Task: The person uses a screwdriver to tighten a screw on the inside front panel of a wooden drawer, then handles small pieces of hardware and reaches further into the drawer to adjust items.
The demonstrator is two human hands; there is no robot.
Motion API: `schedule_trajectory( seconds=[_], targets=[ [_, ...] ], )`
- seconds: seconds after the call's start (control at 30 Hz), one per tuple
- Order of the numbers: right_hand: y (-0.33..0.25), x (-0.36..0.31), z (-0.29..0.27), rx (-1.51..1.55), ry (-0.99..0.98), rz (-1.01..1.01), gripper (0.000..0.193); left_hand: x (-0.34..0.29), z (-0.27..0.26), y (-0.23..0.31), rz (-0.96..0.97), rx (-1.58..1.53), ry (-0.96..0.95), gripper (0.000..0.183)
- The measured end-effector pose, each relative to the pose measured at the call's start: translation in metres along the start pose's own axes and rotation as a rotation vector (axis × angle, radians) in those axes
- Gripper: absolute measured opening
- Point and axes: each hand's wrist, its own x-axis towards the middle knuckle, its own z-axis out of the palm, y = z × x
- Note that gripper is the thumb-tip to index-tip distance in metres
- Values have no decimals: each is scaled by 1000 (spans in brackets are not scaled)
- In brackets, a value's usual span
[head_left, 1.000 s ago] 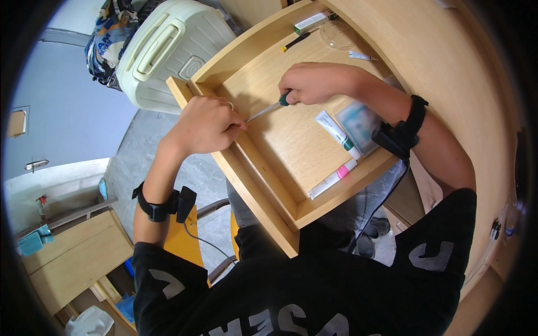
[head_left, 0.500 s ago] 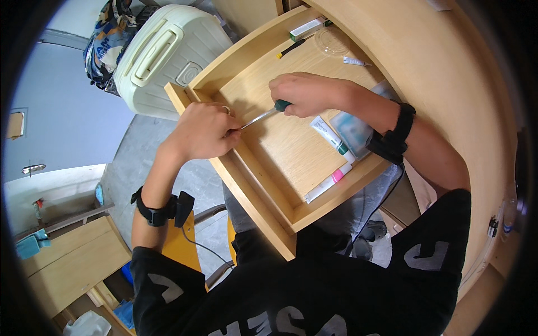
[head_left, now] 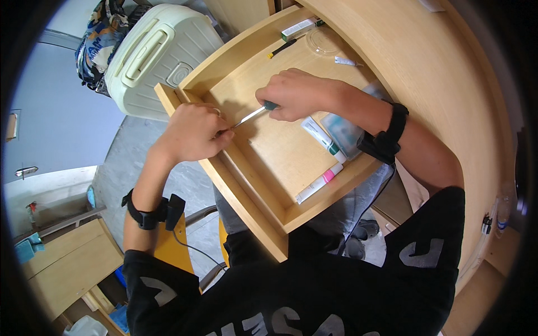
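Note:
My right hand (head_left: 296, 94) is wrapped round the dark green handle of a screwdriver (head_left: 250, 116). Its metal shaft slants down to the left, and the tip meets the inner front wall of a light wooden drawer (head_left: 258, 187) beside my left fingers. My left hand (head_left: 196, 133) lies over the drawer's front, fingers curled and thumb close to the screwdriver tip; what they pinch there is hidden. Inside the drawer, near my right forearm, lie a white tube with a green cap (head_left: 323, 139), a tube with a pink band (head_left: 319, 183) and a translucent bluish pouch (head_left: 343, 134).
At the drawer's far end are a small box (head_left: 301, 28), a black-and-yellow tool (head_left: 282, 49), a clear round lid (head_left: 324, 41) and a small tube (head_left: 347, 61). A pale suitcase (head_left: 162, 61) stands beyond the drawer's front. The desk edge (head_left: 448, 84) curves along the right.
The whole view has shifted slightly, so everything sits a little further left. My left thumb is a bit more extended. The screwdriver remains in my right hand, its tip at the drawer front.

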Motion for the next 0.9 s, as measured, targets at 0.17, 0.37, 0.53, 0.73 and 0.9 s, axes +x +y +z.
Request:
schedule_trajectory(
  seconds=[0.17,0.37,0.53,0.73,0.9],
  targets=[
    [1,9,-2,3,-82,23,19,-4,2,-4,10,1,19,24],
    [8,11,-1,-93,-67,0,17,2,3,-6,32,-18,44,26],
    [12,6,1,-108,136,-81,15,-2,-6,2,-14,7,-17,29],
    [2,11,11,-21,168,-193,14,-13,9,-3,122,24,180,29],
    [11,10,-3,3,77,-163,22,-5,-5,-5,73,73,84,33]
  ],
)
